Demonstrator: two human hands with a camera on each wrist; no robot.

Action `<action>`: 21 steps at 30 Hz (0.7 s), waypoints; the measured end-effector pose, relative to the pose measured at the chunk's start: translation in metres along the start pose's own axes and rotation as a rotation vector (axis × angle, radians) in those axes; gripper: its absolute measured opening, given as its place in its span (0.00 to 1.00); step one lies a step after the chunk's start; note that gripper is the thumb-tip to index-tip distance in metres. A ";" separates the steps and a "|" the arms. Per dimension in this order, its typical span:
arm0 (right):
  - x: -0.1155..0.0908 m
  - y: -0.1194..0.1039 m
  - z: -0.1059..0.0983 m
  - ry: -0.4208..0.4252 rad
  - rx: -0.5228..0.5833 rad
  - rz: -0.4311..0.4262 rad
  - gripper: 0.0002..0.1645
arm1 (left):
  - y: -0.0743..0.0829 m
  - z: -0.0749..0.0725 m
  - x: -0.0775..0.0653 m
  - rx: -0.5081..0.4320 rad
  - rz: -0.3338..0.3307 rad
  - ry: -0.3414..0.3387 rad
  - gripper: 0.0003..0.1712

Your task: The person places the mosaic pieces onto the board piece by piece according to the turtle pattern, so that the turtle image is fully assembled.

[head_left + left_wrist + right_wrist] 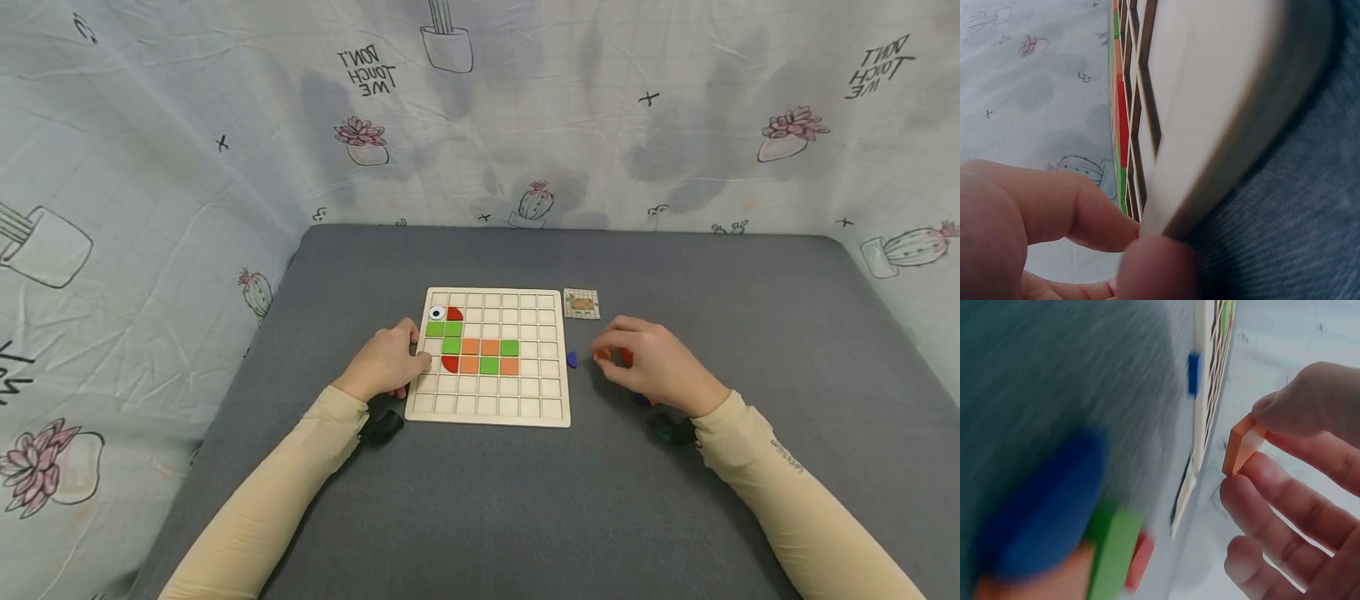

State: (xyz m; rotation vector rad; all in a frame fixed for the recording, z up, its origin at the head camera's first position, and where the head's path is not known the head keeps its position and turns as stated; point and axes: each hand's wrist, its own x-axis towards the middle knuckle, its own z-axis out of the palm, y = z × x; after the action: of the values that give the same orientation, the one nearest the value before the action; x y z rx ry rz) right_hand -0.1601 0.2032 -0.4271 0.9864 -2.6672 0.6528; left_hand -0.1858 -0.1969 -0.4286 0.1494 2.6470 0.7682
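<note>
A pale wooden grid board (540,388) lies on the table with green, orange and red tiles and a round eye tile (437,313) in its left and middle cells. My left hand (384,360) grips the board's left edge, thumb over the frame. To the right of the board, my right hand (654,358) pinches an orange square tile (1244,447) between thumb and fingertips, raised above the table. Beneath that hand lie loose pieces: a blue one (1047,509), a green one (1115,550) and a red one (1140,560), partly hidden in the head view.
A blue half-round piece (572,359) rests just off the board's right edge. Near the upper right corner is a small pattern card (581,304). The grey table (480,508) meets a printed cloth (585,108) at the back and sides.
</note>
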 end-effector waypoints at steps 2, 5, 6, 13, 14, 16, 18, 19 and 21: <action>0.008 -0.005 0.004 -0.010 0.026 -0.015 0.08 | 0.000 0.000 0.000 -0.002 -0.001 0.001 0.20; 0.020 -0.013 0.009 -0.032 0.057 -0.025 0.07 | -0.001 0.001 0.000 -0.005 0.000 0.005 0.20; 0.023 -0.015 0.011 -0.040 0.067 -0.025 0.07 | -0.001 0.001 0.000 -0.003 0.002 0.006 0.20; 0.046 -0.026 0.024 -0.096 0.110 -0.008 0.07 | 0.000 0.001 0.001 0.003 0.005 0.005 0.20; 0.049 -0.027 0.025 -0.104 0.116 -0.003 0.07 | 0.000 0.001 0.001 0.004 0.005 0.006 0.20; 0.054 -0.029 0.029 -0.119 0.124 0.006 0.07 | 0.000 0.001 0.001 0.008 0.003 0.010 0.20; 0.059 -0.031 0.032 -0.126 0.133 0.004 0.07 | 0.000 0.001 0.001 0.009 0.000 0.013 0.20; 0.061 -0.031 0.034 -0.126 0.136 0.000 0.07 | 0.000 0.001 0.001 0.009 0.000 0.013 0.20; 0.064 -0.031 0.037 -0.120 0.134 -0.015 0.08 | 0.000 0.001 0.001 0.006 0.000 0.013 0.20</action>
State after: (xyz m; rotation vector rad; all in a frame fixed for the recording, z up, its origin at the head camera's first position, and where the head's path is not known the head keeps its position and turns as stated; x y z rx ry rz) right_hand -0.1897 0.1281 -0.4270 1.1126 -2.7458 0.8030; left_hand -0.1860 -0.1963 -0.4297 0.1458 2.6619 0.7634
